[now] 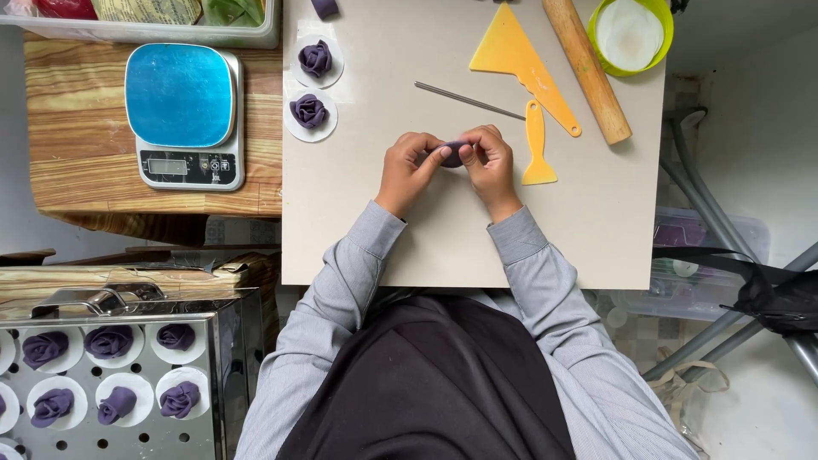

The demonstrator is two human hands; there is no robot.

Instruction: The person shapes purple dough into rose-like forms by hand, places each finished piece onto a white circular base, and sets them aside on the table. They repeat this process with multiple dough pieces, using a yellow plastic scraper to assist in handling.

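Purple dough piece (454, 153) — pinched between both hands.

The pale beige worktop (383, 230) looks matt and smooth. The round wooden rolling pin (586, 68) shows bare, dry grain. The yellow plastic scrapers (520, 60) have a slight sheen. The kitchen scale's blue top (177, 94) is glossy. The perforated steel steamer tray (128, 426) gleams. The purple dough piece (454, 155) between both hands (452, 166) looks soft and matt.

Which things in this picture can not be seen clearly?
Head view only:
- Purple dough piece: mostly covered by left hand and right hand; shape unclear.
- Scale display: too small.
- Purple piece and clear tray: cut by top edge.
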